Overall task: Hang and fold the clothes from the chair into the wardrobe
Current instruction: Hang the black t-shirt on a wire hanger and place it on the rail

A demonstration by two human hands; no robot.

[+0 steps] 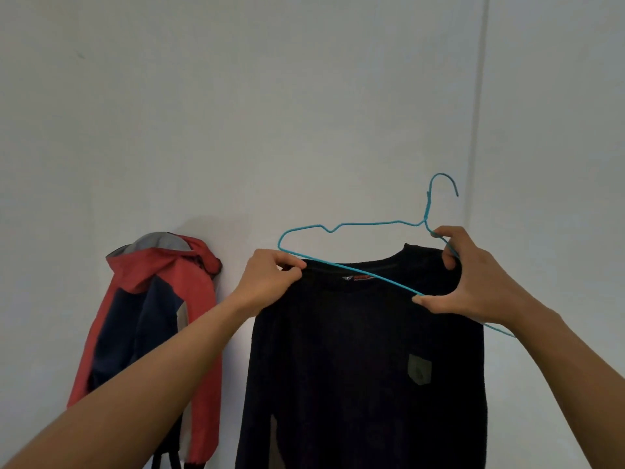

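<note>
A dark navy sweater (365, 360) hangs in front of me, held up at the collar, with a small grey patch on its chest. My left hand (267, 279) pinches the collar's left side. My right hand (473, 282) grips the collar's right side together with a blue wire hanger (358, 225). The hanger tilts across the neckline, its hook pointing up at the right. Its lower bar crosses the collar and runs behind my right wrist. None of the hanger sits inside the sweater that I can see.
A red, navy and grey hooded jacket (152, 306) hangs against the pale wall (270, 96) at the left, close to my left forearm. A vertical corner line (480, 96) runs down the wall at the right. Neither the chair nor the wardrobe is in view.
</note>
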